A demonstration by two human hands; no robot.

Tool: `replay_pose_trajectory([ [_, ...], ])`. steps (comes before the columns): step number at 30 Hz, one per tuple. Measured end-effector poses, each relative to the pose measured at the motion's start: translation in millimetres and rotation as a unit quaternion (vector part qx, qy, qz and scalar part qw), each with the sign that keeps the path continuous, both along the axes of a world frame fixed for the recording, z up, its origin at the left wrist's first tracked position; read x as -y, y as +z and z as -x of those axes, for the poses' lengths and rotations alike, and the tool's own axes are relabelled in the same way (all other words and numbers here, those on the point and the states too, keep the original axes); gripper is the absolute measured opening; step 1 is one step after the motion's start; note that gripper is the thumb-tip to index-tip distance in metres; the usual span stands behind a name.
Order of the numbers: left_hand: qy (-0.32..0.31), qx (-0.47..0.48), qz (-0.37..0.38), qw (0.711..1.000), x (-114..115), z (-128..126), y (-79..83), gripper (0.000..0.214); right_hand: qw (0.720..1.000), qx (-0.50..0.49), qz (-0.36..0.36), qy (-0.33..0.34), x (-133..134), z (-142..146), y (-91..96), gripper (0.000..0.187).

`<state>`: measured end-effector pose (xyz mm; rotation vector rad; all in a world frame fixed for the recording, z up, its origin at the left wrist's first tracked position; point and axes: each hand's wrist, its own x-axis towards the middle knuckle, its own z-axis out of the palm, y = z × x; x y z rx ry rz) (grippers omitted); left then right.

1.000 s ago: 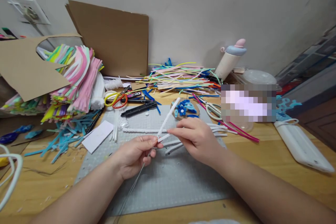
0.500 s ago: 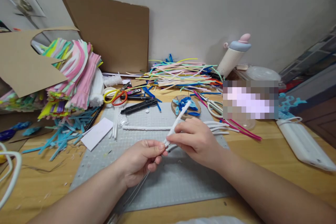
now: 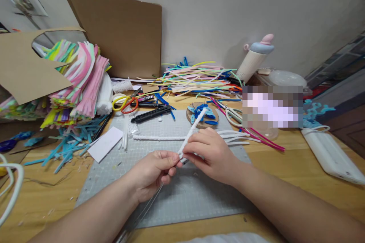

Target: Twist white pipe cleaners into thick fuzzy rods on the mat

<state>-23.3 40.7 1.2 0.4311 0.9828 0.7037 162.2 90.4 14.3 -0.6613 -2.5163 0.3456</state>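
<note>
My left hand is closed in a pinch on the lower end of a white pipe cleaner and on a thin wire that runs down toward me. My right hand pinches the same white pipe cleaner just beside the left fingertips; the pipe cleaner slants up and to the right. Both hands hover over a grey cutting mat. Another long white pipe cleaner lies flat on the mat behind them, and more white pieces lie to the right of my right hand.
A round wooden disc with blue pieces, white scissors, yellow and orange scissors, black pens, a white card, coloured pipe-cleaner piles, cardboard, a bottle and a white case crowd the wooden table.
The white pipe cleaner has swung slightly to the right and my hands have drawn closer together around its lower end. The view has shifted a little downward.
</note>
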Motion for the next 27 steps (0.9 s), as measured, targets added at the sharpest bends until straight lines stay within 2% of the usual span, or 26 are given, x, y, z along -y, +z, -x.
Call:
replay_pose_trajectory([
  [11,0.014,-0.032,-0.026,0.999,1,-3,0.8,0.017,0.998,0.011,0.007,-0.067,10,6,-1.7,0.012],
  [18,0.014,-0.058,-0.050,0.997,2,-5,2.0,0.021,0.997,0.006,0.025,-0.070,13,8,-2.0,0.008],
  [27,0.017,-0.058,-0.055,0.997,3,-6,3.5,0.024,0.996,-0.002,0.007,-0.084,15,10,-2.9,0.008],
])
